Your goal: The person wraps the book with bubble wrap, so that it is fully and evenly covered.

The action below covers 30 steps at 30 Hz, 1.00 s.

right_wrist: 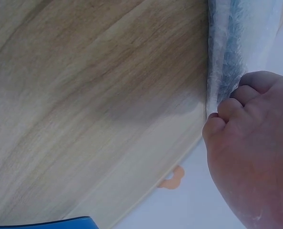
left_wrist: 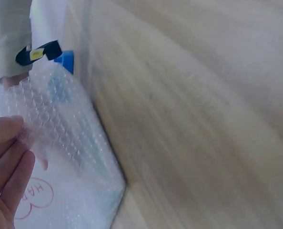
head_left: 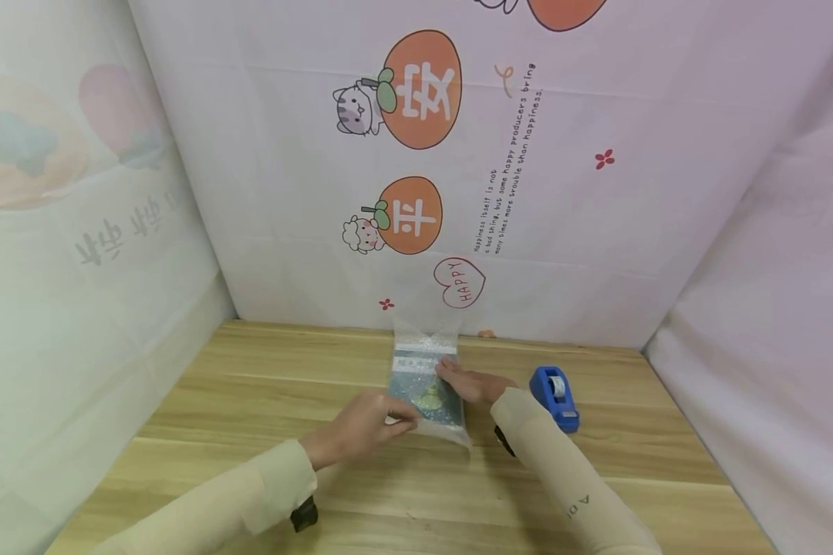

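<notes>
A flat, blue-covered book (head_left: 411, 385) with a pale band and a yellow figure lies on the table near the back wall. Clear bubble wrap (head_left: 425, 339) covers it and sticks out past its far and near ends. My left hand (head_left: 361, 428) pinches the wrap's near edge between thumb and fingers; in the left wrist view the lifted bubble wrap (left_wrist: 46, 112) rises from the book. On the book's right side rests my right hand (head_left: 475, 381), its fingers laid over the wrap. The right wrist view shows that hand (right_wrist: 256, 138) from its back, the fingertips partly hidden.
A blue tape dispenser (head_left: 555, 399) with a roll stands on the wooden table (head_left: 284, 385), right of the right forearm. White printed cloth (head_left: 305, 254) hangs behind the table and along both sides.
</notes>
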Motion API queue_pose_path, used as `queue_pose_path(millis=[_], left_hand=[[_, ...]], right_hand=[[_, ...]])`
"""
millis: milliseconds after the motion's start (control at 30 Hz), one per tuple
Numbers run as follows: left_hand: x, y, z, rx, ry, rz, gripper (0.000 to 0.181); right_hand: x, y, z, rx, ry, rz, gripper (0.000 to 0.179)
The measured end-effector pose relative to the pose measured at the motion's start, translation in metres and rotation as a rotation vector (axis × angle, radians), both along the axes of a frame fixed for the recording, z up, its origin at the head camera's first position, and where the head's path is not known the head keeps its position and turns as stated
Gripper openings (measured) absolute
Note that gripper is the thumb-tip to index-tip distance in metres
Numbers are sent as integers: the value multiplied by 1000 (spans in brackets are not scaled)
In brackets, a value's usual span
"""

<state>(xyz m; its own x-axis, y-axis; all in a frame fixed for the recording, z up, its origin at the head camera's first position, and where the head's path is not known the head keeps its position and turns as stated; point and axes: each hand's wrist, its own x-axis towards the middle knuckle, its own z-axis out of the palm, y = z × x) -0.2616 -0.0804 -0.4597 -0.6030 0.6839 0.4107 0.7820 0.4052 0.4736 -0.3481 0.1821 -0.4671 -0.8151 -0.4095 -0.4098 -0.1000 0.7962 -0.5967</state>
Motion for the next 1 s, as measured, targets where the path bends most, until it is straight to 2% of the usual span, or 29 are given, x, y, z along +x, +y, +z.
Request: queue_pose_path(millis=[100, 267, 533, 800, 1000], left_hand=[[-6, 1, 3, 15, -42, 27, 12], [-20, 3, 7, 55, -77, 31, 10], [-42, 8, 11, 92, -209, 92, 10], [-65, 12, 0, 128, -283, 157, 12], [-77, 15, -12, 163, -323, 185, 16]], right_hand=[[-1, 0, 0, 13, -10, -2, 81], [-3, 1, 0, 10, -33, -15, 86], [-4, 4, -1, 24, -72, -85, 99], [-4, 5, 1, -12, -88, -105, 95], [-4, 4, 0, -18, -93, -101, 102]])
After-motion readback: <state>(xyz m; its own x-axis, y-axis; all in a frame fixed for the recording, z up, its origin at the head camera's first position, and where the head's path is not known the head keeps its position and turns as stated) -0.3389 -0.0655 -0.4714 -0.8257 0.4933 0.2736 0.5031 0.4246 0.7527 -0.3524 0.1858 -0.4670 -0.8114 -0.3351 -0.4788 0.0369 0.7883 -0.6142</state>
